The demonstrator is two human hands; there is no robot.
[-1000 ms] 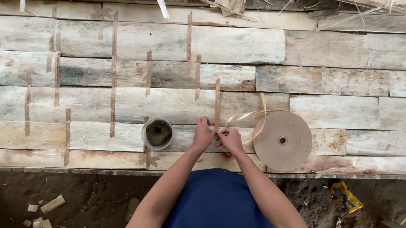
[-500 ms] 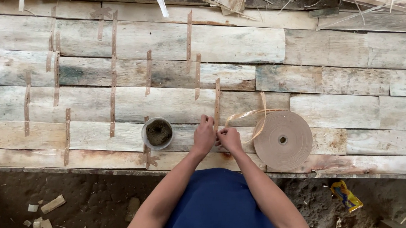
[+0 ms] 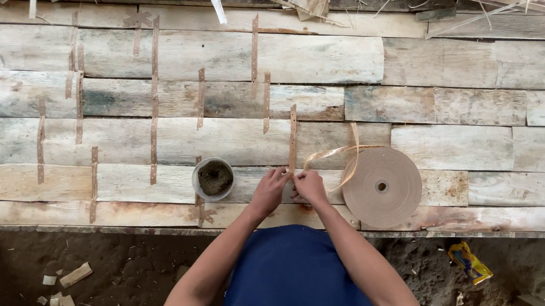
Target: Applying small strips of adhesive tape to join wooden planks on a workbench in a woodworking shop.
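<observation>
Head view: wooden veneer sheets are seen laid flat, joined by brown tape strips.
Left hand: fingers are pinched together on the tape strip at its lower end.
Right hand: pressed beside it; its grip cannot be told.
Tape roll: lying flat just right of the hands.
Small pot: set just left.

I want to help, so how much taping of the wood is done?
Many brown tape strips already cross the seams on the left of the veneer sheets. Left hand and right hand press the strip beside the tape roll. Seams on the right show no strips.
</observation>
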